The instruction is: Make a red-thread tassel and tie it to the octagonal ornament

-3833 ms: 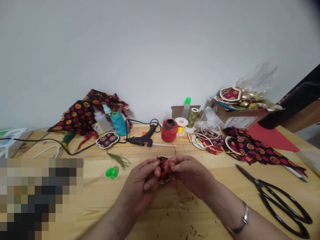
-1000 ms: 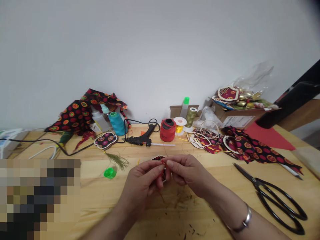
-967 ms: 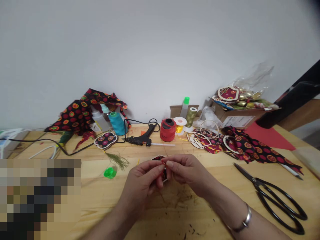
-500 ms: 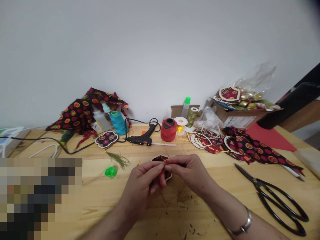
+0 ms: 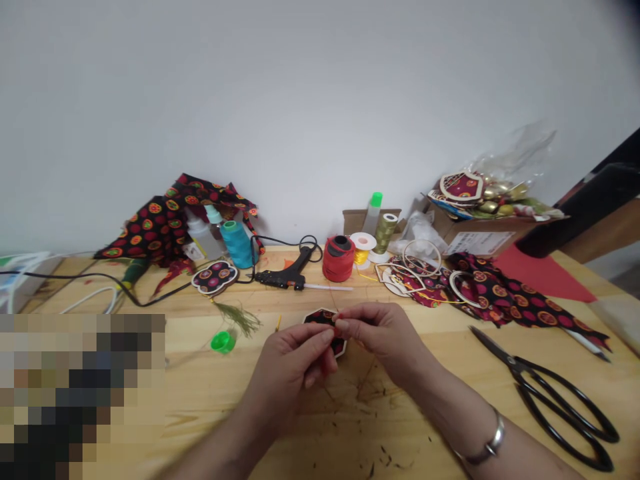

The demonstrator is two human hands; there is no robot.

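My left hand [image 5: 300, 353] and my right hand [image 5: 377, 337] meet at the middle of the table, thumb and forefinger of each pinched on a thin red thread [image 5: 337, 319]. Most of the thread is hidden by the fingers. Just behind and beneath them lies an eight-sided ornament [image 5: 320, 315] with a pale wooden rim and dark patterned fabric; my fingers cover part of it. The red thread spool [image 5: 339, 263] stands beyond the hands. To the left are a flower-shaped ornament [image 5: 215, 277] with a green tassel [image 5: 240, 320] and a green cap [image 5: 223, 342].
Black scissors [image 5: 545, 393] lie at the right. A glue gun [image 5: 285, 275], a turquoise thread cone [image 5: 237, 245] and yellow thread [image 5: 363, 253] stand along the back. Wooden frames [image 5: 400, 279], patterned fabric [image 5: 520, 300] and a cardboard box [image 5: 475, 237] occupy the right rear.
My fingertips have drawn slightly apart, the right hand shifting a little up and right. Less red shows between them. The objects on the table stay put.
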